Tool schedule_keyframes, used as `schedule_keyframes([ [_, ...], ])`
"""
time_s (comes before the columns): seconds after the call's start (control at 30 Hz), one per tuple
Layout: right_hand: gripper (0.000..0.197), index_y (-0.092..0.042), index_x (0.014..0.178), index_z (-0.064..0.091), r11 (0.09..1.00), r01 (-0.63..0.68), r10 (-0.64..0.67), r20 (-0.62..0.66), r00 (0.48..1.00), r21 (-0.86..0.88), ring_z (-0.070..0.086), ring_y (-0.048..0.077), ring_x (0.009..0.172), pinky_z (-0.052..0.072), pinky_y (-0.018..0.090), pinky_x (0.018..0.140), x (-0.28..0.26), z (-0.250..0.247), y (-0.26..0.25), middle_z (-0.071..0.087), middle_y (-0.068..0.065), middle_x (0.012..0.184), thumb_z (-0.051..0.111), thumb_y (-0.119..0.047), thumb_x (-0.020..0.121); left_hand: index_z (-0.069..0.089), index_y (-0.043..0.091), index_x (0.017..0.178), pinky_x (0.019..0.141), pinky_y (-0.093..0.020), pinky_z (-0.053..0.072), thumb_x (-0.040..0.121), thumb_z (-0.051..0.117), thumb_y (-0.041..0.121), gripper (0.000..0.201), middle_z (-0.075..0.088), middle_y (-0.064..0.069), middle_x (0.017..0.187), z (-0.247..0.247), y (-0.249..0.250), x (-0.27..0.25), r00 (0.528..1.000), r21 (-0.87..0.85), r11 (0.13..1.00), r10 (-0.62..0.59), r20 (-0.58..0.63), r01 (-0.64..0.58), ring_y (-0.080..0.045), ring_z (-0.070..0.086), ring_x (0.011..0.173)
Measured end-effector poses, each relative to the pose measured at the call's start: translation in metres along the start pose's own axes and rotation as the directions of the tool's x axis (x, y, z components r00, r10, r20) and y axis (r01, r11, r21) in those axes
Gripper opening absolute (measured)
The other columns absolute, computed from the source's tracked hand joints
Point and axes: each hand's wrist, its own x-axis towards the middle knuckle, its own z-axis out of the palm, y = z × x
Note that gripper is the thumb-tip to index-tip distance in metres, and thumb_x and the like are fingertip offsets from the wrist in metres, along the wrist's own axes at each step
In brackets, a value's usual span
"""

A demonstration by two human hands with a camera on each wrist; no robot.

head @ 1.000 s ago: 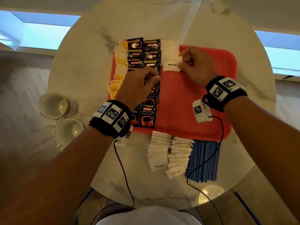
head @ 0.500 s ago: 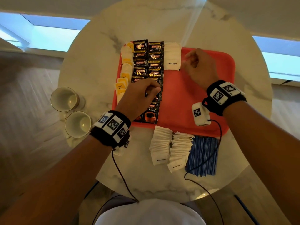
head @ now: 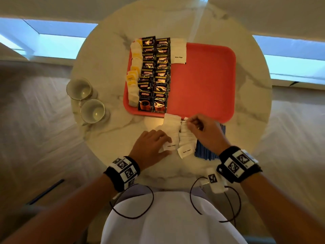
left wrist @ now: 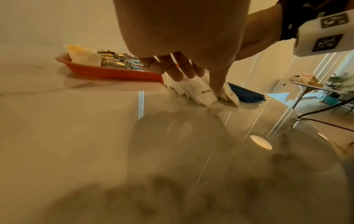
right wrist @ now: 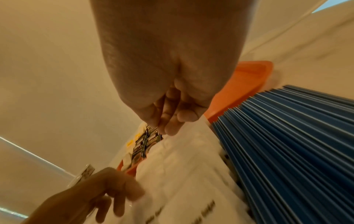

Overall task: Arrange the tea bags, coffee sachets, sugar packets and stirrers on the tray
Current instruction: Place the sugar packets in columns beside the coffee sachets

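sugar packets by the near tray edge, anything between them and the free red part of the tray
Nothing visible does. The sugar packets lie on the table, against the tray rim, and the red area right of the coffee sachets is bare. Both hands, left hand and right hand, are already on them.

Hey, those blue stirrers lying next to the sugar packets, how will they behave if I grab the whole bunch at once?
The blue stirrers look thin, straight and flat, so probably stiff and light. They lie loose, side by side on the marble table, so a bunch would likely fan out or slide apart unless squeezed. Flat strips are unlikely to roll.
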Motion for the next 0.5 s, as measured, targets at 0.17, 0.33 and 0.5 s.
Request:
schedule_keyframes([
  [0.17, 0.003, -0.017, 0.095, 0.068, 0.999, -0.043, 0.043, 0.012, 0.999, 0.001, 0.06, 0.005, 0.074, 0.048, 0.014, 0.069, -0.028, 0.016, 0.014, 0.068, -0.005, 0.083, 0.067, -0.014, 0.094, 0.058, 0.028, 0.116, 0.077, -0.034, 0.037, 0.077, 0.068, 0.055, 0.049, 0.057, 0.006, 0.114, 0.02, 0.012, -0.009, 0.99, 0.061, 0.988, -0.139, -0.04, 0.141, -0.021, 0.055, 0.096],
  [0.33, 0.002, -0.014, 0.096, 0.068, 1.0, -0.03, 0.03, 0.015, 0.999, -0.004, 0.06, 0.008, 0.073, 0.048, 0.017, 0.068, -0.037, 0.025, 0.015, 0.068, -0.001, 0.083, 0.067, -0.014, 0.094, 0.06, 0.026, 0.107, 0.077, -0.036, 0.039, 0.077, 0.069, 0.056, 0.043, 0.061, 0.007, 0.104, 0.023, 0.019, -0.01, 0.971, 0.064, 0.972, -0.217, -0.099, 0.224, -0.021, 0.056, 0.093],
  [0.5, 0.004, -0.016, 0.097, 0.068, 1.0, -0.008, 0.008, 0.025, 1.0, -0.013, 0.059, 0.008, 0.074, 0.046, 0.013, 0.067, -0.038, 0.029, 0.014, 0.068, -0.002, 0.084, 0.065, -0.014, 0.095, 0.067, 0.026, 0.098, 0.077, -0.039, 0.035, 0.084, 0.062, 0.058, 0.036, 0.065, 0.006, 0.092, 0.024, 0.018, -0.013, 0.97, 0.107, 0.964, -0.244, -0.02, 0.245, -0.023, 0.058, 0.089],
])
